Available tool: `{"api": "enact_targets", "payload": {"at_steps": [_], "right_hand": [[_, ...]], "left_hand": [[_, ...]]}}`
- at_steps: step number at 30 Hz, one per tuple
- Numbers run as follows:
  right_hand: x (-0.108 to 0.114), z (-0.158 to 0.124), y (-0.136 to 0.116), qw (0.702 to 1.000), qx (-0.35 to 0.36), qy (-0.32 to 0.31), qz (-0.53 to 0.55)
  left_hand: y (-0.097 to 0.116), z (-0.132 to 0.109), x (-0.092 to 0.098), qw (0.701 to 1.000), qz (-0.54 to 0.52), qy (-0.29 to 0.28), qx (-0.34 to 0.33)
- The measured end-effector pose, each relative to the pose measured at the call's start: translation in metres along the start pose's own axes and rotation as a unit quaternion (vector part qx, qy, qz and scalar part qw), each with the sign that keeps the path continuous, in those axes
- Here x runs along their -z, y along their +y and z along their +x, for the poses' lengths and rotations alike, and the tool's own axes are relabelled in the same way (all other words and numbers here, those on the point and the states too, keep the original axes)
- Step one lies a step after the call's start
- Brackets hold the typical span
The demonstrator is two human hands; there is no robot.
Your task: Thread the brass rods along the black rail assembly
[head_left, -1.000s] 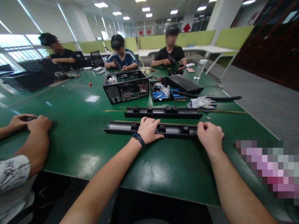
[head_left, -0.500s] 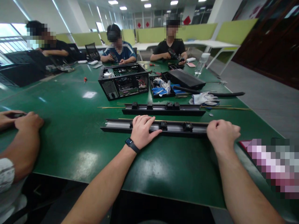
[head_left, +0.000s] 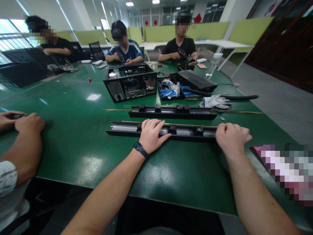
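Observation:
My left hand [head_left: 153, 135] lies across a black channel rail [head_left: 122, 130], fingers stretched over its far edge and thumb spread along the near side. Several small black blocks [head_left: 198, 130] sit inside this rail. A thin brass-coloured rod [head_left: 186, 124] runs along its back edge towards my right hand [head_left: 230, 137]. That hand is closed in a fist over the rail's right end; what the fingers grip is hidden. Behind lies a second black rail [head_left: 168, 114] with similar blocks and long thin rods [head_left: 244, 112] sticking out past both ends.
Farther back stand an opened computer case [head_left: 129, 83], a tray with blue-white gloves [head_left: 171, 90], a loose glove [head_left: 215, 101], a black tube [head_left: 239, 97] and a bottle [head_left: 213, 65]. At left are a co-worker's hands [head_left: 30, 124]; other people sit across the green table [head_left: 73, 130].
The view has tilted down slightly, so the background sits higher. Both of my hands keep nearly the same place on the near rail.

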State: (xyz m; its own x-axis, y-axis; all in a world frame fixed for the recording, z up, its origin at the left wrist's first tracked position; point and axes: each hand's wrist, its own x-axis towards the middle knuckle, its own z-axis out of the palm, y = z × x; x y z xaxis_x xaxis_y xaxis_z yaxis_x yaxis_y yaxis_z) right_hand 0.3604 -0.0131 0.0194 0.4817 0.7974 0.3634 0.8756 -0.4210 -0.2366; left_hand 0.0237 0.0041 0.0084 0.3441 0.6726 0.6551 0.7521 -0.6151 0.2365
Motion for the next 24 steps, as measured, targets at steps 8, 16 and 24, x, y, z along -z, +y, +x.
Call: {"api": "enact_targets", "payload": {"at_steps": [8,16,24], "right_hand": [[-0.0081,-0.0050,-0.0028,0.995,0.091,0.018,0.027],[-0.0062,-0.0075,-0.0018,0.997,0.060,-0.001,0.052],[-0.0023,-0.0104,-0.0009,0.999,-0.001,0.014,0.042]], "left_hand": [[0.0012,-0.0007,-0.0018,1.000,-0.004,-0.008,0.000],[0.0012,-0.0049,-0.0032,1.000,-0.006,0.009,0.007],[0.0021,-0.0091,-0.0031,1.000,-0.002,0.019,0.019]]}}
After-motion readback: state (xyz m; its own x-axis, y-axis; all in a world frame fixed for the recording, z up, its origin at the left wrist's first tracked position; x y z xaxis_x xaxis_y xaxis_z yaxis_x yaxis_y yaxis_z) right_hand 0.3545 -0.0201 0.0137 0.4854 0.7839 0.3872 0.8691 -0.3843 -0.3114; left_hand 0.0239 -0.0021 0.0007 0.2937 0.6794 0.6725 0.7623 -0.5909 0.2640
